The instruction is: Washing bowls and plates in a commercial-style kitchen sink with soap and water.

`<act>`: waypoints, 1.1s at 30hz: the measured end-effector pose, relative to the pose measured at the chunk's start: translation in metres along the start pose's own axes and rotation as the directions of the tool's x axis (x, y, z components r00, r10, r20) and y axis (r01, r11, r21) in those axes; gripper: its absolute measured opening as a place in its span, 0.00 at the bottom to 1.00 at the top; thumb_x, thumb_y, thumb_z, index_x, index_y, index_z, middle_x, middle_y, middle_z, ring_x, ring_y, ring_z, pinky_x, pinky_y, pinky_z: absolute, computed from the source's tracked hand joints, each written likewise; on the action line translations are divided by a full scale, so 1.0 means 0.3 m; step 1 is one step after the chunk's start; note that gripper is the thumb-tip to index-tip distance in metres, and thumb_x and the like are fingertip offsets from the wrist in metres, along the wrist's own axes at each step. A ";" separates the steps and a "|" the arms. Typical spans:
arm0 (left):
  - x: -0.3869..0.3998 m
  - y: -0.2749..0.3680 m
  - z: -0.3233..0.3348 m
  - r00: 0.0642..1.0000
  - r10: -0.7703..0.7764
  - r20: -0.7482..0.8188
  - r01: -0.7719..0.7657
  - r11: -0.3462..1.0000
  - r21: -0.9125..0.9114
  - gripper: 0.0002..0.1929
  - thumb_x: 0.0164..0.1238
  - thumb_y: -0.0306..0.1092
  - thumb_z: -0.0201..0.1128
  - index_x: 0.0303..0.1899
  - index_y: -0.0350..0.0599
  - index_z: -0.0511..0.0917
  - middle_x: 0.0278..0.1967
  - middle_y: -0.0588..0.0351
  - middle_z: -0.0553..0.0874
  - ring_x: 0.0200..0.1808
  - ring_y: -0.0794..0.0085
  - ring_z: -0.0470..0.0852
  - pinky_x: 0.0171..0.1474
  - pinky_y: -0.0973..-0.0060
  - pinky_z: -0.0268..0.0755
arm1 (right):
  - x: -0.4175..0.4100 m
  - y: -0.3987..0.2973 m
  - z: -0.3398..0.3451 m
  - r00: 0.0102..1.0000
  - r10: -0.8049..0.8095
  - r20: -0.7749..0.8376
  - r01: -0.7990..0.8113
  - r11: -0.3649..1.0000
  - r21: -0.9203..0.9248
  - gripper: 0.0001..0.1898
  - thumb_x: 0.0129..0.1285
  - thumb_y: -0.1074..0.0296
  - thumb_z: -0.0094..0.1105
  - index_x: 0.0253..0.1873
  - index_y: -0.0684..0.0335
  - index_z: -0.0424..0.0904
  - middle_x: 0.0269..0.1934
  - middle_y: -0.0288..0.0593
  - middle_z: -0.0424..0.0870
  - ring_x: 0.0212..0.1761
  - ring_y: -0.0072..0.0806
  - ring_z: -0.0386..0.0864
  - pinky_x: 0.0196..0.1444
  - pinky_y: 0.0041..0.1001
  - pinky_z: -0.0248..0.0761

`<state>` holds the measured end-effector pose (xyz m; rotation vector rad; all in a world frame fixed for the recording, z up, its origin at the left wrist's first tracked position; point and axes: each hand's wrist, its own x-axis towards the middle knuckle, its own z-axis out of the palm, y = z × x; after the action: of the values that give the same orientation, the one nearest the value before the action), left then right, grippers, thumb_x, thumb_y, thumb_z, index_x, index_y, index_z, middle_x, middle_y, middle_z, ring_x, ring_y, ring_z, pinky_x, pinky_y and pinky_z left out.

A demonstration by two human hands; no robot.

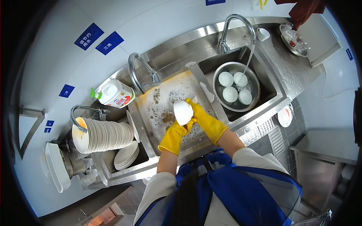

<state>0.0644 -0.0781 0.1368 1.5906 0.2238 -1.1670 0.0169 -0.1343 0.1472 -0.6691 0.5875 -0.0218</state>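
Note:
Both my hands wear yellow rubber gloves and hold one white bowl point(183, 112) over the middle sink basin. My left hand point(176, 135) grips it from below, its fingertips near the base. On the right side, my right hand point(199, 113) has hold of the bowl, and something pale, too small to name, shows by its fingers. Foamy water point(158, 104) with brownish patches fills the basin beneath. To the right, a round steel basin point(256, 97) stands in another sink with several white bowls point(230, 94) in it. Water runs into it from a gooseneck faucet point(239, 17).
A tall leaning stack of white plates point(109, 135) and a smaller plate pile point(126, 156) occupy the left sink. A pump jug of detergent point(116, 93) stands behind, beside another faucet point(133, 70). A white mug point(263, 34) and a metal bowl point(285, 35) of glassware sit on the right counter.

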 end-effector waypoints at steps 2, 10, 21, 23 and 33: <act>-0.010 0.012 -0.018 0.999 0.017 -0.047 -0.013 0.997 0.074 0.20 0.64 0.36 0.62 0.53 0.33 0.76 0.39 0.41 0.86 0.37 0.52 0.87 0.30 0.62 0.83 | -0.016 0.055 0.010 0.998 0.052 -0.039 -0.049 0.996 0.078 0.18 0.66 0.49 0.59 0.44 0.61 0.79 0.34 0.43 0.84 0.31 0.30 0.82 0.29 0.33 0.76; -0.165 -0.157 -0.166 0.985 0.102 -0.140 -0.038 0.915 0.403 0.21 0.65 0.36 0.60 0.56 0.35 0.73 0.40 0.42 0.86 0.38 0.54 0.87 0.32 0.61 0.82 | -0.086 0.098 -0.072 0.913 -0.080 -0.400 -0.075 0.931 -0.357 0.19 0.66 0.51 0.61 0.51 0.59 0.76 0.42 0.43 0.82 0.41 0.35 0.81 0.39 0.36 0.77; -0.129 -0.024 -0.197 0.931 0.273 -0.241 0.006 0.651 0.759 0.23 0.65 0.36 0.58 0.59 0.37 0.70 0.41 0.44 0.86 0.39 0.56 0.87 0.34 0.59 0.80 | -0.198 0.037 -0.164 0.922 0.360 -0.141 -0.380 0.913 -0.148 0.14 0.66 0.57 0.63 0.49 0.60 0.79 0.40 0.39 0.82 0.36 0.26 0.79 0.39 0.25 0.74; -0.087 0.029 -0.102 0.926 0.321 -0.197 -0.024 0.572 0.820 0.23 0.65 0.36 0.57 0.60 0.37 0.69 0.41 0.44 0.86 0.39 0.56 0.87 0.35 0.59 0.80 | -0.194 0.046 -0.244 0.929 0.332 -0.166 -0.353 0.928 -0.118 0.14 0.65 0.56 0.64 0.48 0.60 0.80 0.38 0.37 0.83 0.35 0.25 0.79 0.36 0.24 0.73; 0.142 0.233 0.309 0.857 0.515 0.015 -0.108 0.150 0.983 0.25 0.66 0.36 0.55 0.63 0.39 0.66 0.42 0.46 0.86 0.40 0.59 0.87 0.37 0.57 0.78 | -0.068 0.050 -0.346 0.869 0.368 -0.330 -0.421 0.901 -0.103 0.16 0.61 0.48 0.67 0.39 0.55 0.80 0.26 0.32 0.80 0.24 0.21 0.76 0.21 0.21 0.68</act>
<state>0.0804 -0.1991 0.1566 2.7988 -0.8530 -0.5893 -0.0566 -0.1783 0.0834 -0.7063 1.0279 0.3211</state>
